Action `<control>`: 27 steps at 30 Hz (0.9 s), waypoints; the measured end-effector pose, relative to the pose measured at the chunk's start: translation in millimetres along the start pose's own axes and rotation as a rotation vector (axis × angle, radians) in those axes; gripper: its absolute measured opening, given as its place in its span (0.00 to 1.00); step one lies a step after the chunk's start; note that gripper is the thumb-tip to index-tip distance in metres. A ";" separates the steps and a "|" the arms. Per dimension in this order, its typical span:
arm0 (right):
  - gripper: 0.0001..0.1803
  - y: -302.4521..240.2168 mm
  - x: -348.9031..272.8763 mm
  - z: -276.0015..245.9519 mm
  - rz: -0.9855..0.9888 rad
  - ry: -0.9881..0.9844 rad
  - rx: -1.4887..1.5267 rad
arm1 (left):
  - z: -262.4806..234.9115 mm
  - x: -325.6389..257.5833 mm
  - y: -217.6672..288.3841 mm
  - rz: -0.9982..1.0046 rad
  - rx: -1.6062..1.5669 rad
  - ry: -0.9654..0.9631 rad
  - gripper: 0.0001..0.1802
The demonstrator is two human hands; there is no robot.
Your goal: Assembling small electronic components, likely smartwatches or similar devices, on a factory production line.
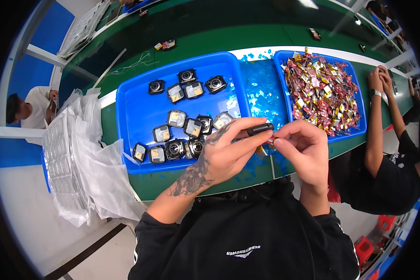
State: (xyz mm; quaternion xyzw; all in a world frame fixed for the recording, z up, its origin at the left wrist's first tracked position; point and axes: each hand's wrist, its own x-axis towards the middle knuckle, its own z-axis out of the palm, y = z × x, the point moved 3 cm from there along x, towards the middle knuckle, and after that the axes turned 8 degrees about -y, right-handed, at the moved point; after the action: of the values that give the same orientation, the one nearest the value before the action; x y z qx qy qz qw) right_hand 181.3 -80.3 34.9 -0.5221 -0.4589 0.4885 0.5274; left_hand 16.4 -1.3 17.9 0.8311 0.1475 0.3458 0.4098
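My left hand (224,151), tattooed at the back and wrist, grips a black watch case (260,129) between thumb and fingers, its edge turned up. My right hand (305,147) pinches a small red part (271,140) against the near side of the case; the fingers cover most of it. A bit of yellow foil (262,151) shows just below. Left of my hands, a blue tray (142,105) holds several black watch cases (175,148), some with round backs up, others showing pale insides. To the right stands another blue tray (363,112), heaped with small red, silver and yellow parts (319,93).
Scraps of blue film (261,86) cover the bench between the trays. Plastic-wrapped clear trays (67,158) are stacked at the left. A co-worker in black (382,172) sits close on the right; another person (35,109) is at far left. Loose parts (165,45) lie on the green bench.
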 end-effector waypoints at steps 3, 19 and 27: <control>0.06 1.6 1.0 -2.8 -0.015 -0.032 0.065 | 0.3 0.0 0.7 0.061 0.070 0.019 0.17; 0.09 6.3 -3.3 10.7 -0.022 0.115 -0.188 | 19.3 -10.6 -13.5 -0.516 -0.684 -0.002 0.10; 0.19 15.1 5.0 10.9 -0.056 0.128 -0.281 | 22.0 -14.1 -15.6 -0.506 -0.777 0.099 0.22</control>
State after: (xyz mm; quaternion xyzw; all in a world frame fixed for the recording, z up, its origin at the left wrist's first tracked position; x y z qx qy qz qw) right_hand 170.4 -74.6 20.1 -0.6078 -0.5028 0.3702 0.4907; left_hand 22.1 -11.8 -10.1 0.5361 0.2245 0.3039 0.7548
